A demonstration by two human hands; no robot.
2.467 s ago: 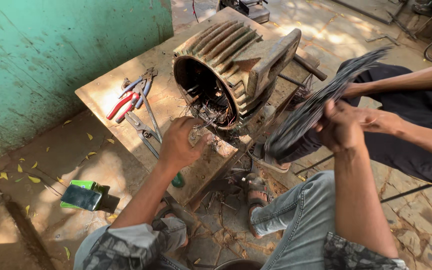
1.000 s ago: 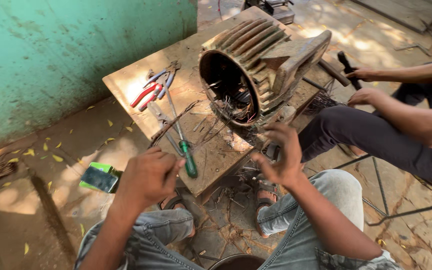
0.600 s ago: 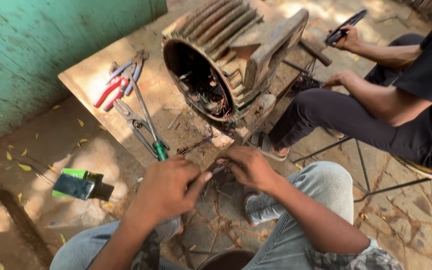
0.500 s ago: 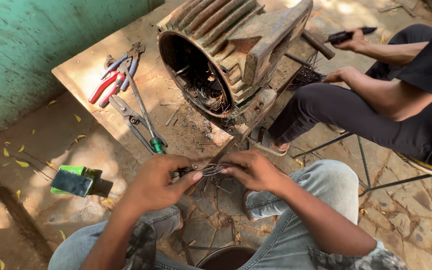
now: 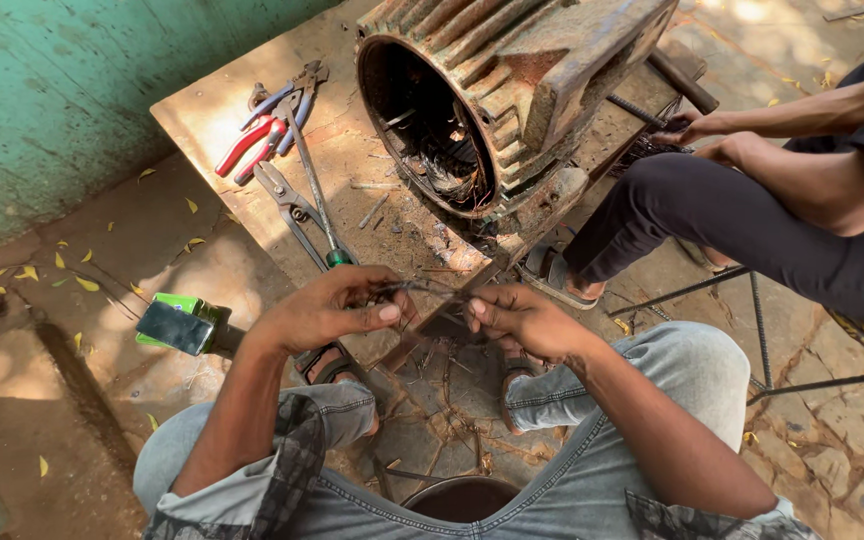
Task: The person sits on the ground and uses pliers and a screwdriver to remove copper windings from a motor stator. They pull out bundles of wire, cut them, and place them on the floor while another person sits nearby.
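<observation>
My left hand and my right hand are close together above my knees, both pinching a thin strand of dark wire stretched between them. Just beyond them a rusty finned motor housing lies on its side on a low wooden table, its open end facing me with cut windings inside. A green-handled screwdriver lies on the table by my left hand.
Red-handled pliers and metal cutters lie on the table. A green-capped hammer head rests on the ground at left. A seated person at right handles wire. A teal wall stands behind.
My hands left the motor and table, came down toward my lap and met, now holding a wire strand between them. The view has shifted closer to the motor.
</observation>
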